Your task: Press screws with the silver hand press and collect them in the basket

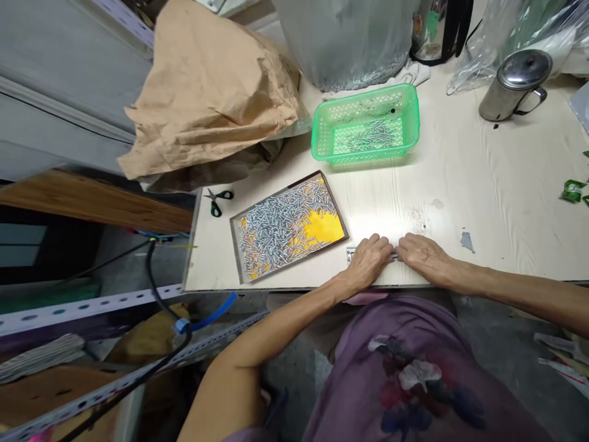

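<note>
My left hand (pixel 370 261) is closed on a small metal fixture (pixel 351 253) lying near the table's front edge; one end of it shows left of the fingers. My right hand (pixel 421 253) is closed at the other end, and a short metal piece shows between the two hands. Left of them, a shallow tray (pixel 238 252) with a yellow bottom holds a spread of small silvery screw-like pieces (pixel 276 221). Behind the hands stands a green plastic basket (pixel 365 156) with several similar pieces inside.
Scissors (pixel 216 201) lie at the table's left edge. Brown paper (pixel 216 86) and a large plastic-lined container (pixel 345 43) stand behind. A metal jug (pixel 513 86) stands at the back right, with green wrappers (pixel 573 190) at the far right.
</note>
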Tool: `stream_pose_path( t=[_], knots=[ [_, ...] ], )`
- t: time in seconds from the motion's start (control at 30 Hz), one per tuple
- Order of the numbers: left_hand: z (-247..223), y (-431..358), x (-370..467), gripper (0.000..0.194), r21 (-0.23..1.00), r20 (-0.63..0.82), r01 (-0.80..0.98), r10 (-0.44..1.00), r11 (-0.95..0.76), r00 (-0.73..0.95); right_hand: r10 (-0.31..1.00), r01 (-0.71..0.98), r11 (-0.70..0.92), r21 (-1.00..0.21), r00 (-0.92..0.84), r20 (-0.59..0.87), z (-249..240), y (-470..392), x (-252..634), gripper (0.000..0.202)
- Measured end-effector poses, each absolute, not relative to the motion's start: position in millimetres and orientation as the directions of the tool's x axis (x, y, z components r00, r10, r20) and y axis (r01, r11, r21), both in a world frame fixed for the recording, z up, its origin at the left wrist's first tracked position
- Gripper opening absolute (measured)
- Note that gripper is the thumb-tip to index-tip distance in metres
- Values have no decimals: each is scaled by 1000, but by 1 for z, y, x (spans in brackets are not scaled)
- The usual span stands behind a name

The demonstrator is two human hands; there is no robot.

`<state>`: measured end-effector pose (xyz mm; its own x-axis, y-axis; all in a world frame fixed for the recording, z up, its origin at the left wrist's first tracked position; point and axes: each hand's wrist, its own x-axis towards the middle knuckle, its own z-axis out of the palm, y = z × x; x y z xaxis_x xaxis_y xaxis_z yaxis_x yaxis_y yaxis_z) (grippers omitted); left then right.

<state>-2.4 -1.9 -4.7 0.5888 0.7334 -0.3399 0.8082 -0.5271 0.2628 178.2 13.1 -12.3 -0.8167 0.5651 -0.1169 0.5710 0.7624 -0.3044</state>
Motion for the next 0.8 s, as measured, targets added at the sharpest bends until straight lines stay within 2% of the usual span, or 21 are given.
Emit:
stream_pose_path(
  t=[0.17, 0.23, 0.3, 0.37, 0.47, 0.7, 0.77, 0.8],
  knots=[
    [-11, -6, -5, 19, 295, -271, 817, 776, -496, 569, 609, 587, 741, -326, -792, -41, -14, 13, 185, 21],
    [-17, -13, -6, 31, 316, -184, 821, 819, -475, 544, 602, 572, 743, -348, -798, -26, -12, 24, 193, 19],
    [-26, -25, -5, 41, 350, -71, 814, 853, -463, 516, 564, 539, 758, -367, -825, -46, -10, 37, 199, 30],
    [-37, -42, -1, 40, 401, 26, 786, 864, -470, 503, 552, 536, 763, -362, -831, -67, -10, 49, 203, 28],
    [-51, -66, 12, 38, 472, 101, 719, 841, -510, 531, 601, 586, 749, -310, -797, -56, -14, 63, 201, 23],
    [-54, -79, 27, 40, 528, 127, 680, 838, -509, 530, 656, 650, 743, -163, -754, -16, -3, 75, 169, 21],
    [-51, -77, 29, 40, 553, 77, 688, 850, -471, 521, 555, 550, 821, -154, -832, -8, 5, 62, 147, 21],
    [-49, -77, 30, 40, 566, 43, 693, 855, -447, 516, 457, 451, 874, -180, -889, -10, 8, 53, 135, 20]
  ],
)
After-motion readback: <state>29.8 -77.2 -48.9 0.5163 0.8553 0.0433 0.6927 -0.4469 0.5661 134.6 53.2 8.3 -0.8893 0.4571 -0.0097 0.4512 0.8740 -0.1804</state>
